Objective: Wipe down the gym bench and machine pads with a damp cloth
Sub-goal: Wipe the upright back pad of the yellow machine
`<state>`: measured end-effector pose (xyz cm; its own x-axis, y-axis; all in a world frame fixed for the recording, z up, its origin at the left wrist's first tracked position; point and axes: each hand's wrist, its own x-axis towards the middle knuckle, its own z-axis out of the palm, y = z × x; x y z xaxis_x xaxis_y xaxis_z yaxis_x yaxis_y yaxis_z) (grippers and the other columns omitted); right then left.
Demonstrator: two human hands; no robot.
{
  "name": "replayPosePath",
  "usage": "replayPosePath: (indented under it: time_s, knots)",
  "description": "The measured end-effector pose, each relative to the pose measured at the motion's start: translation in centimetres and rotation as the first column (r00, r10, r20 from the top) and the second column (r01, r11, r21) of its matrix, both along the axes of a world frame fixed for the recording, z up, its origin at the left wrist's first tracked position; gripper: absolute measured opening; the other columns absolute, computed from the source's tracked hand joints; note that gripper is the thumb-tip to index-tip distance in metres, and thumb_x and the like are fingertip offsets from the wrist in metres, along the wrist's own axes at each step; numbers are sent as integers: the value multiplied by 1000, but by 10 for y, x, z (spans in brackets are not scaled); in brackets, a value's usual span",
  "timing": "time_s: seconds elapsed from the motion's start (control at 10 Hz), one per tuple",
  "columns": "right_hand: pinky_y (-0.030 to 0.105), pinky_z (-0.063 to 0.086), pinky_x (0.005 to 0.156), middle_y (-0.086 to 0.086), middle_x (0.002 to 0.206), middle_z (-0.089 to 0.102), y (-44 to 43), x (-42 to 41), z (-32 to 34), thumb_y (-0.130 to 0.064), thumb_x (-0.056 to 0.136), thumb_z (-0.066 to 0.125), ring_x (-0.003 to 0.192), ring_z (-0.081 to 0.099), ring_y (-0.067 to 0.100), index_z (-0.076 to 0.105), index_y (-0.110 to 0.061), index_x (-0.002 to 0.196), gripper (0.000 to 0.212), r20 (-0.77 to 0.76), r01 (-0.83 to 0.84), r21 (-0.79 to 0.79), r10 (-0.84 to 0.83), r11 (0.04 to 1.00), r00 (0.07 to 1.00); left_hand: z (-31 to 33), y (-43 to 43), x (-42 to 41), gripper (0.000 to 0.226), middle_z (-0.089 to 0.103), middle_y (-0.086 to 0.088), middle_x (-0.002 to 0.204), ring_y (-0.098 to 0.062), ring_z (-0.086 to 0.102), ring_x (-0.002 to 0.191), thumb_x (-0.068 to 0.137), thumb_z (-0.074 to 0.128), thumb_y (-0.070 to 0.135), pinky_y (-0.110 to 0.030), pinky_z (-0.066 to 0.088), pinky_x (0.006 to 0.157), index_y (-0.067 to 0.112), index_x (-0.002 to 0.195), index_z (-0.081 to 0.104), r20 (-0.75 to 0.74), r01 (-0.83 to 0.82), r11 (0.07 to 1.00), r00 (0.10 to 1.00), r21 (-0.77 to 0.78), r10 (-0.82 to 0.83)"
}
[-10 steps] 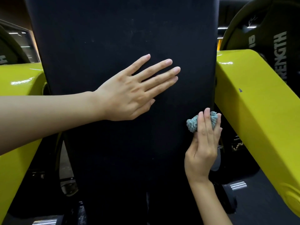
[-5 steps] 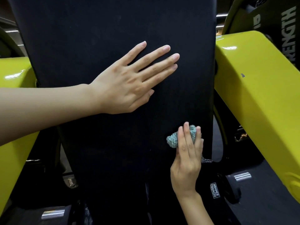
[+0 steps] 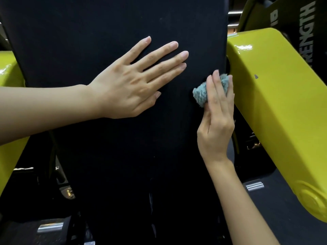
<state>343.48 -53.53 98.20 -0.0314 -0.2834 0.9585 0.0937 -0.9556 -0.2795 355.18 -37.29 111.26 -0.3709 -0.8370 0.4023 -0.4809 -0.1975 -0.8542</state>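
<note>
A tall black back pad (image 3: 99, 32) fills the middle of the view. My left hand (image 3: 134, 82) lies flat on it with fingers spread and straight, pointing right. Right of that, my right hand (image 3: 216, 117) presses a bunched blue-grey cloth (image 3: 200, 93) against the pad close to its right edge, fingers lying over the cloth and pointing up. Most of the cloth is hidden under the fingers.
A glossy yellow machine arm (image 3: 276, 110) slopes down just right of the pad, almost touching my right hand. Another yellow arm (image 3: 8, 71) stands at the left edge. Black weight plates (image 3: 307, 18) with white lettering are at the upper right. Chrome pegs (image 3: 254, 186) sit low.
My right hand and the cloth slid down and left along the pad, then back up toward its right edge. My left hand stayed flat on the pad.
</note>
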Motion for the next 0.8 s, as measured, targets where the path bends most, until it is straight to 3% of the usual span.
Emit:
replayPosePath:
  time_s: [0.3, 0.4, 0.5, 0.6, 0.8]
  knots:
    - [50, 20, 121, 12, 151, 42, 19, -5, -87, 7, 97, 48, 150, 20, 27, 42, -2, 143, 48, -109, 88, 30, -84, 996, 990, -4, -1, -1, 61, 8, -8, 167, -29, 7, 154, 104, 24, 30, -53, 6, 124, 8, 159, 10, -4, -3, 1000, 1000, -11, 3]
    - [51, 21, 121, 11, 150, 41, 19, -4, -73, 5, 100, 44, 150, 19, 26, 42, -2, 143, 44, -81, 76, 31, -73, 997, 994, -5, -1, -1, 61, 8, -8, 167, -29, 7, 154, 103, 25, 30, -52, 6, 124, 9, 159, 10, -9, -2, 1000, 1000, -12, 2]
    - [48, 20, 122, 11, 150, 41, 12, -3, -39, -8, 105, 31, 148, 23, 30, 43, -2, 142, 40, -54, 46, -13, -46, 999, 997, -5, -2, -2, 61, 8, -8, 167, -29, 6, 154, 103, 25, 30, -52, 6, 124, 9, 159, 10, -15, 1, 1000, 1000, -14, -1]
    - [51, 23, 121, 17, 149, 44, 2, 0, 0, -8, 105, 29, 145, 28, 38, 46, 1, 141, 41, -16, 31, -43, -32, 999, 999, -6, -3, -2, 61, 8, -7, 167, -29, 6, 154, 103, 25, 30, -52, 5, 124, 9, 159, 10, -20, 7, 1000, 1000, -17, -7]
    - [55, 24, 119, 17, 149, 46, 6, 6, 3, 3, 102, 41, 144, 29, 41, 49, 2, 140, 39, 6, 74, -11, -74, 997, 997, -7, -3, -3, 61, 7, -7, 167, -28, 6, 154, 104, 23, 30, -52, 6, 124, 9, 159, 11, -29, 6, 1000, 1000, -22, -7]
